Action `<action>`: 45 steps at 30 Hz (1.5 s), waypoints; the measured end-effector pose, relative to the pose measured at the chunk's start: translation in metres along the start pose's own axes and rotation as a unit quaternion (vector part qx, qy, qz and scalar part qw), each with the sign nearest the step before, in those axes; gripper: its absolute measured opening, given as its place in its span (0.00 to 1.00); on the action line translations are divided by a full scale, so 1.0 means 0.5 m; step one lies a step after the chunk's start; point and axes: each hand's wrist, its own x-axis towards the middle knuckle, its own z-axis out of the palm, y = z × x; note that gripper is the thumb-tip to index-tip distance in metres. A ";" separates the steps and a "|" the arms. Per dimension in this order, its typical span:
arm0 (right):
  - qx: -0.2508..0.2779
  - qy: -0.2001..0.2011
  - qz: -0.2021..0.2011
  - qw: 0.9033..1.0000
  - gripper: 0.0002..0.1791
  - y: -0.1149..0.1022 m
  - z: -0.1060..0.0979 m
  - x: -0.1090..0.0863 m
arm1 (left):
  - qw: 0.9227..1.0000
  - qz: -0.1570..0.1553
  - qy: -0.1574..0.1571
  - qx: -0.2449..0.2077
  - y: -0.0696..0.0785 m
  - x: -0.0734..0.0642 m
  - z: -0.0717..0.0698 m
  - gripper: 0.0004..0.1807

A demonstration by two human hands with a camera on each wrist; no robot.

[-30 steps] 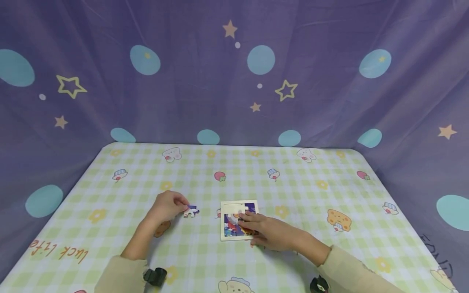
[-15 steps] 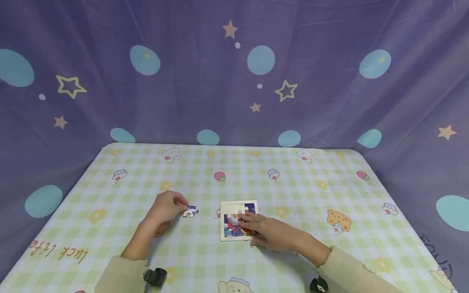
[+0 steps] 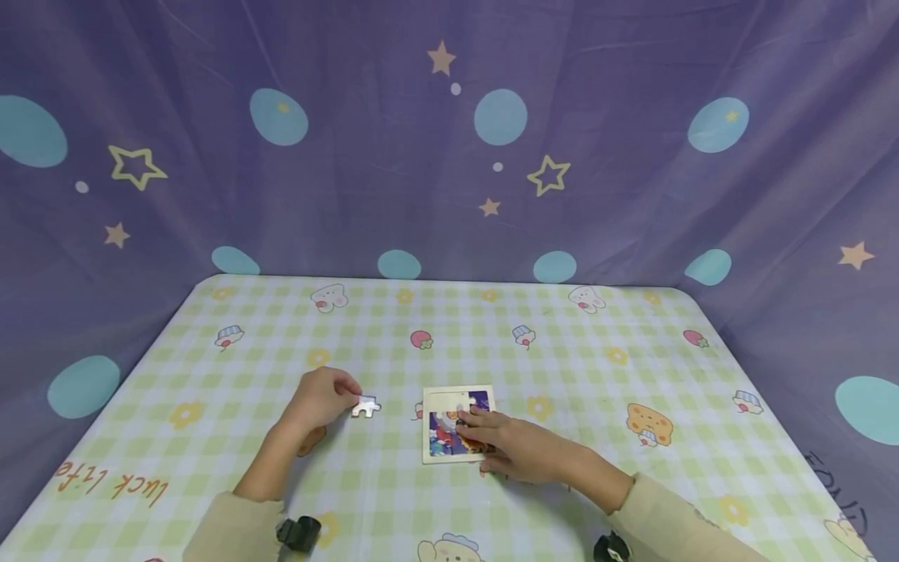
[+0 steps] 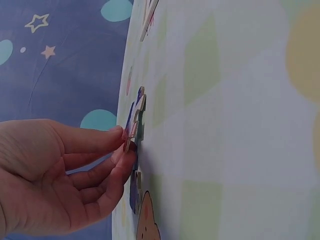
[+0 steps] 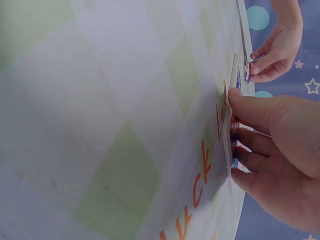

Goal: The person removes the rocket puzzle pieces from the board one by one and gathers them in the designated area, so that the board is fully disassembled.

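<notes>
Purple star-patterned cloth (image 3: 421, 179) behind a pale green-checked table (image 3: 562, 371).

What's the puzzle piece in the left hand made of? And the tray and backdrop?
Puzzle piece: probably wood or thick board, glossy, since its face catches the light; its edges look tan. Tray: likely similar, with a plain, matte-looking cream rim. Backdrop: apparently fabric with a faint sheen, given its soft folds.

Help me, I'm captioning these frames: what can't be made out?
Head: part of the puzzle board, hidden by the right hand.
Head: print on the puzzle piece, lost in glare; part behind the left hand.
Right wrist: puzzle board's picture, nearly edge-on.
Head: right sleeve, cut by bottom edge.
</notes>
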 end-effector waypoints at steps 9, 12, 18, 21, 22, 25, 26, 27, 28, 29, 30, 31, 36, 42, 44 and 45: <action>-0.002 0.004 0.002 1.000 0.32 0.000 0.002 0.003 | 1.000 -0.014 0.003 0.018 -0.005 0.004 -0.001 0.03; -0.005 0.005 0.000 1.000 0.32 0.000 0.002 0.003 | 1.000 -0.012 0.005 0.016 -0.003 0.002 -0.001 0.03; -0.047 0.016 0.003 0.999 0.31 -0.002 0.003 -0.001 | 1.000 0.001 0.001 -0.005 0.017 0.001 0.003 0.04; -0.073 0.028 -0.004 0.997 0.31 -0.003 0.004 0.000 | 1.000 0.008 0.000 -0.011 0.030 0.007 0.009 0.04; -0.079 0.033 -0.007 0.996 0.31 -0.003 0.004 0.001 | 1.000 0.012 -0.001 -0.012 0.035 0.009 0.013 0.04; -0.091 0.040 -0.012 0.995 0.30 -0.005 0.003 0.002 | 1.000 0.025 -0.009 -0.015 0.048 0.017 0.024 0.05; -0.093 0.042 -0.014 0.995 0.30 -0.005 0.003 0.002 | 0.999 0.027 -0.012 -0.014 0.053 0.019 0.029 0.04; -0.094 0.043 -0.015 0.995 0.30 -0.006 0.002 0.003 | 0.999 0.032 -0.015 -0.012 0.058 0.021 0.033 0.05; -0.095 0.044 -0.016 0.994 0.30 -0.006 0.002 0.003 | 0.999 0.036 -0.015 -0.009 0.063 0.023 0.037 0.04; -0.095 0.045 -0.016 0.994 0.30 -0.006 0.002 0.003 | 0.999 0.040 -0.016 -0.007 0.068 0.025 0.043 0.04; -0.096 0.046 -0.017 0.994 0.30 -0.006 0.002 0.003 | 0.999 0.044 -0.017 -0.005 0.073 0.027 0.048 0.04; -0.098 0.047 -0.017 0.994 0.30 -0.006 0.001 0.003 | 0.999 0.051 -0.017 -0.003 0.078 0.029 0.053 0.04; -0.105 0.051 -0.014 0.993 0.29 -0.006 0.001 0.002 | 0.997 0.075 -0.022 -0.009 0.104 0.037 0.079 0.04; -0.108 0.053 -0.011 0.993 0.28 -0.005 0.002 -0.003 | 0.995 0.089 -0.034 -0.018 0.124 0.040 0.108 0.04; -0.110 0.056 -0.011 0.992 0.28 -0.003 0.003 -0.005 | 0.995 0.090 -0.042 -0.022 0.130 0.040 0.116 0.04; -0.111 0.057 -0.011 0.992 0.28 -0.002 0.003 -0.007 | 0.994 0.090 -0.047 -0.025 0.133 0.039 0.120 0.04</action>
